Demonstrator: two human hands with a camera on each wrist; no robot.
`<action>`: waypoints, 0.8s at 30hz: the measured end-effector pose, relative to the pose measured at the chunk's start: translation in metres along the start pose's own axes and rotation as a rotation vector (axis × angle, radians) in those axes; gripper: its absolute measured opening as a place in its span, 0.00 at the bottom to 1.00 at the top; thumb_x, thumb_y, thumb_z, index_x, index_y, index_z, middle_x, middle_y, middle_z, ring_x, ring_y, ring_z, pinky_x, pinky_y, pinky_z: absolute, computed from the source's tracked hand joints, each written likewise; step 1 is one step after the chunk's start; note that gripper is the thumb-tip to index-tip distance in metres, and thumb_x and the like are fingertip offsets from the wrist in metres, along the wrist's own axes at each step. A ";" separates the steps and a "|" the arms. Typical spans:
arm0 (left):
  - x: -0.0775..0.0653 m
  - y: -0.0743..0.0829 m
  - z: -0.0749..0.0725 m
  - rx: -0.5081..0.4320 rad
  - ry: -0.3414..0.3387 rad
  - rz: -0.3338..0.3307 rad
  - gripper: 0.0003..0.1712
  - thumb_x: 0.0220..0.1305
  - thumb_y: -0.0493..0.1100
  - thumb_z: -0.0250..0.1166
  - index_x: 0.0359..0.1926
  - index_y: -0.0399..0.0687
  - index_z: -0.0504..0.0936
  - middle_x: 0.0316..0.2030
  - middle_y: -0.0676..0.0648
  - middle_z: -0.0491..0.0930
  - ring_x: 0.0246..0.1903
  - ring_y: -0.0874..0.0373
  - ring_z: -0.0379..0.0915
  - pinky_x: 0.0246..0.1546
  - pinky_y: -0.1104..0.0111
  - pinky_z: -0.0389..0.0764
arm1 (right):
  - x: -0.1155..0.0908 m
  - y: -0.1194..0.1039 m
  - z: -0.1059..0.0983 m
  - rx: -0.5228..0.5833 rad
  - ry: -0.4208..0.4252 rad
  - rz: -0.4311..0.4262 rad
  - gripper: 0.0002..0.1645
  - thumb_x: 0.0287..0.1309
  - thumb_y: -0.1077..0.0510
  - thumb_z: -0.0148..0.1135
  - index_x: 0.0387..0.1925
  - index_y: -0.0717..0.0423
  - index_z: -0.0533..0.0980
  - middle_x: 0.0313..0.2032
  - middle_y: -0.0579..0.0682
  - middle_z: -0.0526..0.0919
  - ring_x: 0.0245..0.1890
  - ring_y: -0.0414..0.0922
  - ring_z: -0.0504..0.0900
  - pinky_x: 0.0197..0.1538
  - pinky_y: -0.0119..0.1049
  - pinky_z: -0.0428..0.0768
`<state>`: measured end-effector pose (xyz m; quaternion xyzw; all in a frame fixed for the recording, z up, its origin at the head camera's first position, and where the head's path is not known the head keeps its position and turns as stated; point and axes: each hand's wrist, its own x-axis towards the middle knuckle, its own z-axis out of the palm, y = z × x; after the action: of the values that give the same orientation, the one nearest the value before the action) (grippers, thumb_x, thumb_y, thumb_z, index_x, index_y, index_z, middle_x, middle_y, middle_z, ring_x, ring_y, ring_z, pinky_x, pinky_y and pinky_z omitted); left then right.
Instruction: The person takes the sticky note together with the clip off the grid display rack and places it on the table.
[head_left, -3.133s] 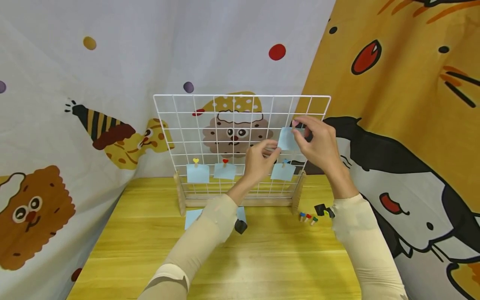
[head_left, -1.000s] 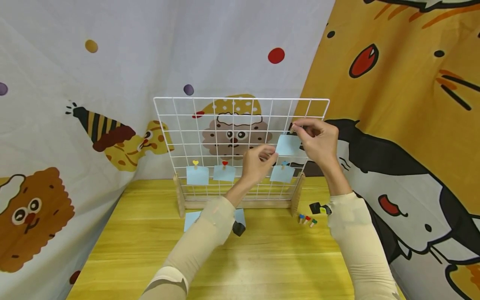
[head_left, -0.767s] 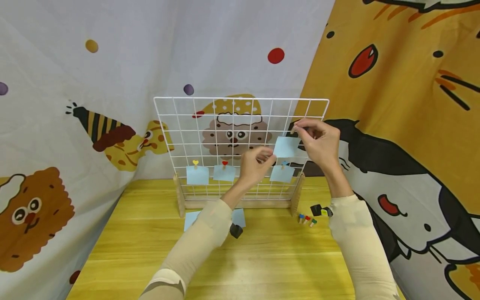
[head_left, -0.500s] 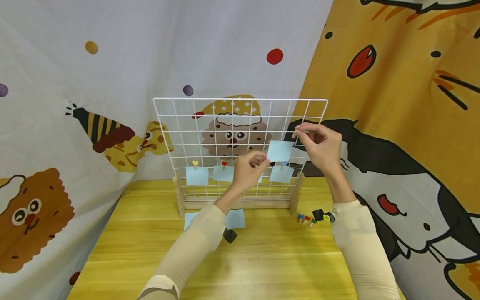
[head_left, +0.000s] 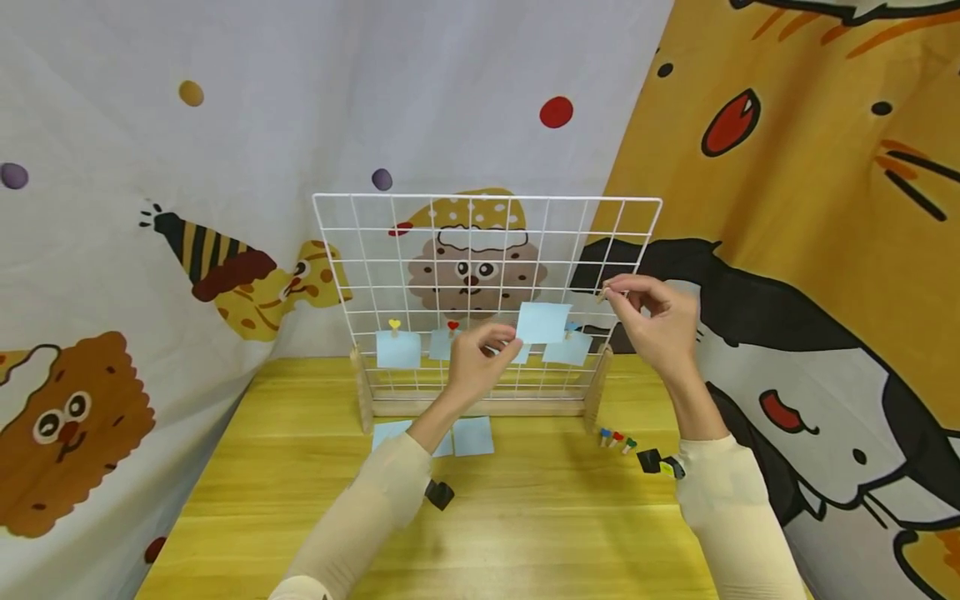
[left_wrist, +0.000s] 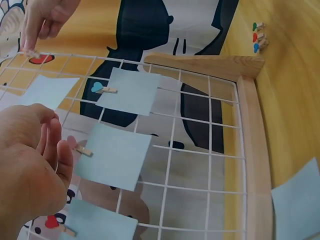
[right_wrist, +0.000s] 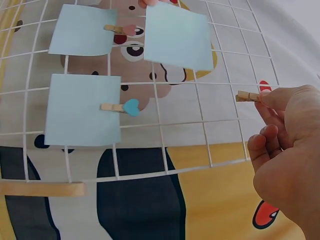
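Sheet of light-blue paper [head_left: 543, 322] is held in front of a white wire grid [head_left: 486, 197], right of its middle; whether it touches the wires cannot be determined. The left hand [head_left: 480, 358] pinches that sheet by its left edge between thumb and fingers. The right hand [head_left: 660, 329] grasps a wooden clothespin [right_wrist: 247, 96] between thumb and fingertips, near the grid's right side and apart from the paper; its remaining fingers are curled.

Four further sheets are found clipped in a row low on the grid. From left to right, their fasteners are a yellow heart clip [head_left: 394, 326], a red heart clip [head_left: 453, 326], a pink heart clip [right_wrist: 129, 30] and a blue heart clip [right_wrist: 131, 107]. In the head view the held paper partly covers the two right-hand sheets.

The grid stands upright on a wooden base [head_left: 480, 408] set on a yellow wood-grain table [head_left: 525, 517]. Loose blue sheets [head_left: 474, 436] lie before the base, partly hidden by the left sleeve [head_left: 375, 500]. Three small clothespins [head_left: 617, 437], topped blue, red and green, lie beside the base at right. A printed cloth [head_left: 465, 100] hangs behind.
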<state>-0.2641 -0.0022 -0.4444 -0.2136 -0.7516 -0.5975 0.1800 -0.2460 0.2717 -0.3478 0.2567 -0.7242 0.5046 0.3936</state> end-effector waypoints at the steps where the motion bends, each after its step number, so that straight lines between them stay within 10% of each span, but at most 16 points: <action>1: -0.003 -0.002 -0.001 0.000 0.001 -0.009 0.08 0.72 0.38 0.78 0.49 0.41 0.94 0.45 0.40 0.96 0.39 0.51 0.91 0.40 0.76 0.87 | -0.004 0.001 -0.001 -0.014 0.002 0.000 0.11 0.59 0.80 0.76 0.41 0.69 0.91 0.40 0.54 0.96 0.26 0.37 0.72 0.30 0.23 0.67; 24: -0.074 -0.043 -0.013 -0.118 0.036 -0.237 0.08 0.73 0.39 0.78 0.50 0.42 0.94 0.45 0.39 0.95 0.37 0.67 0.85 0.41 0.77 0.87 | -0.095 0.023 -0.037 -0.149 -0.034 0.175 0.08 0.64 0.76 0.76 0.43 0.67 0.91 0.39 0.53 0.93 0.26 0.37 0.71 0.29 0.27 0.67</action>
<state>-0.2241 -0.0307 -0.5157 -0.1229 -0.7317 -0.6616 0.1086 -0.1987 0.3124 -0.4321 0.1711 -0.7860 0.4773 0.3537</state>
